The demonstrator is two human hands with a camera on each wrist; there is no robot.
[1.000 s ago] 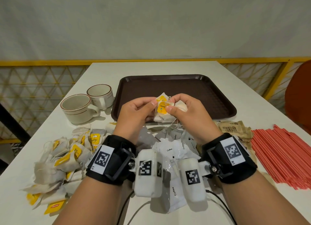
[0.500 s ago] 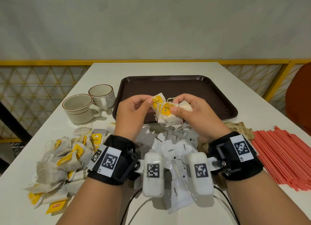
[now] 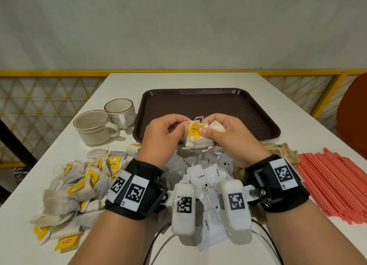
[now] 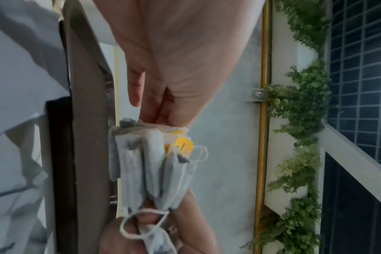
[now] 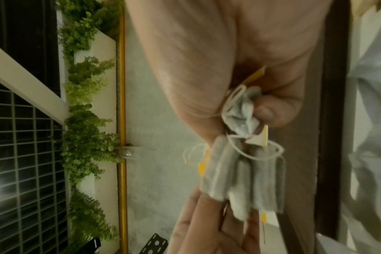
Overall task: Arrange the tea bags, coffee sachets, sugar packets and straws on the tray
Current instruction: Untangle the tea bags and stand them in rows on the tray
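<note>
Left hand [image 3: 158,137] and right hand [image 3: 228,135] both pinch tea-bag stack [image 3: 195,138], frame centre, over tray [image 3: 258,114] near edge. Bags light, soft, floppy, strings snag; best squeeze stack's flat faces, not tags.

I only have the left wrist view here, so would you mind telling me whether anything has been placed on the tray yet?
Observer: Not that the head view shows; the tray looks bare, and both hands hold a bundle of tea bags over its near edge.
Operator: Thank you. Where are the straws?
Observer: The straws lie on the table right of the right hand.
Operator: And the spare tea bags?
Observer: A loose pile of tea bags sits left of the left hand, near two cups.
</note>
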